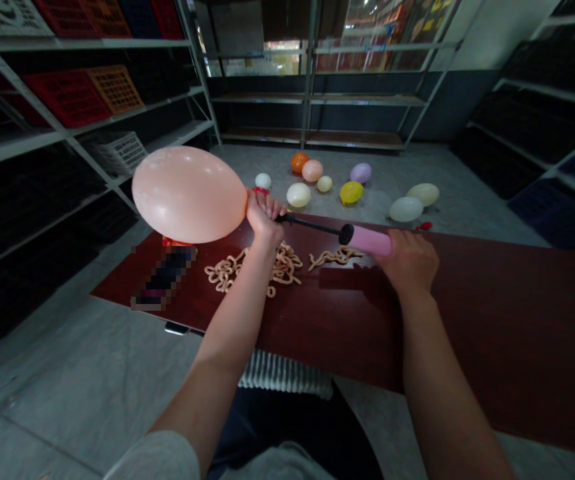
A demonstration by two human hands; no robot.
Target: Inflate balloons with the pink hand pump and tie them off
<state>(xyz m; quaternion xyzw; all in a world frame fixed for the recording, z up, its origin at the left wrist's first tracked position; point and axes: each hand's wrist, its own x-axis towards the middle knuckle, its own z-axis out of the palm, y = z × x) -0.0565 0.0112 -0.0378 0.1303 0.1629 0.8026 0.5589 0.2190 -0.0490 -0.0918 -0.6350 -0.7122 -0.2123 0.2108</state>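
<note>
The left hand (266, 212) is closed, seemingly on a peach balloon (187, 193)'s end, the right hand (411, 263) round a pink pump (371, 241).

On the left rack (22, 44), 1 red crate (65, 97) stands beside 1 orange crate (115, 88), with 1 white basket (126, 152) on the shelf below; across the back runs a metal rack (309, 87) with 2 brown lower boards, windows (282, 59) behind it; dark, indistinct stacks fill the right rack (542, 92); a pixelated dark oblong (165, 275) lies on the reddish-brown table (497, 320); the floor (102, 373) is grey.
</note>
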